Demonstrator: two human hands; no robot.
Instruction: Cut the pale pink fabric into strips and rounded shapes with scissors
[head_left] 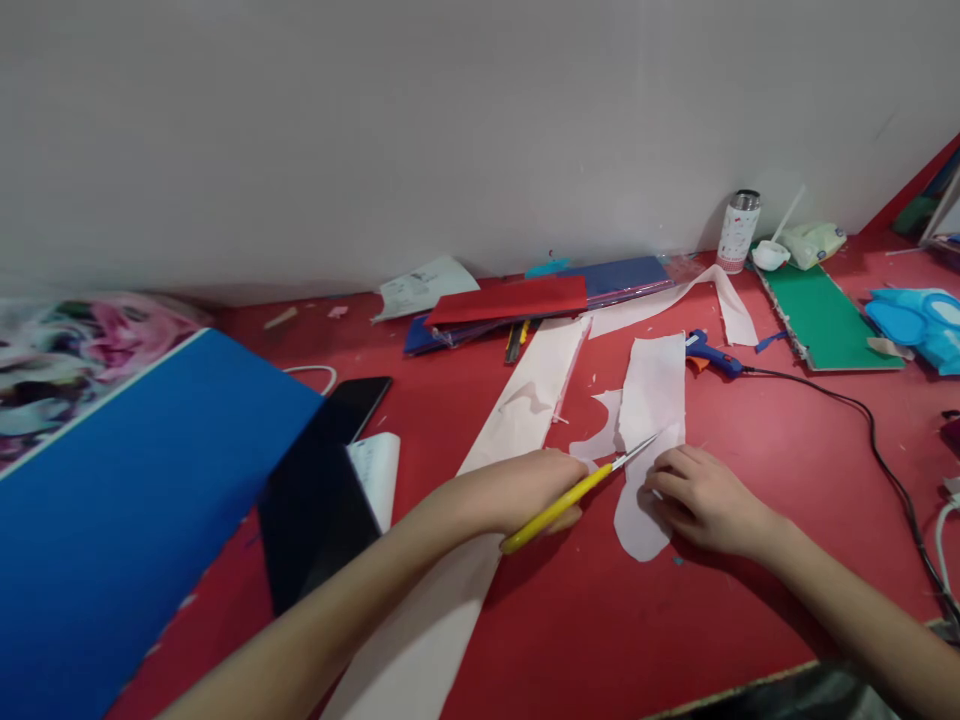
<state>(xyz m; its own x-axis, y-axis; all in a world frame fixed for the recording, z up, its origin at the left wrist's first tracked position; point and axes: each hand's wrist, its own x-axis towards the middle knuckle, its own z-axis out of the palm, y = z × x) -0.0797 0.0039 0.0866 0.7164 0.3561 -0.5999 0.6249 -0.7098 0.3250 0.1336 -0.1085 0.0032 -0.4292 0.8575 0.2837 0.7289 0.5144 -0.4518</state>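
My left hand (pixel 541 487) is closed round yellow-handled scissors (pixel 561 508), whose blades point up and to the right. The blade tips lie over a pale sheet strip (pixel 654 385) with a rounded lower end; whether they cut into it, I cannot tell. On the right edge of that strip, my right hand (pixel 701 497) has its fingers curled and gripping the sheet. A curved pale offcut (pixel 601 430) sits just left of the strip. Under my left forearm runs a long whitish strip (pixel 517 415).
A blue glue gun (pixel 712 355) lies beyond my right hand, its cord trailing right. At the back are red and blue sheets (pixel 517 300), a cutter knife (pixel 516 342) and a bottle (pixel 739 235). A blue board (pixel 165 500), a phone (pixel 358 405) and a green board (pixel 825 320) flank them.
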